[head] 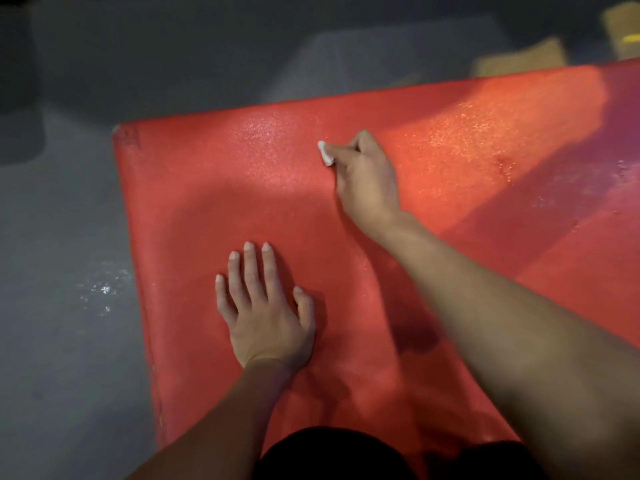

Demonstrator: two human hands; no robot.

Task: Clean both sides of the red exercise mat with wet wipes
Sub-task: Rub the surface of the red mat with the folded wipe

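Red exercise mat spread flat on grey floor, under both hands. Left hand pressed palm-down, fingers straight and apart. Right hand, farther out, curled round small white wet wipe, held against mat. Damp sheen beyond and right of right hand.

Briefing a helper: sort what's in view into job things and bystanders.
Job: red mat; wet wipe pinched in the right hand; left hand flat on the mat.

Bystanders: grey floor; brown cardboard pieces beyond the mat.
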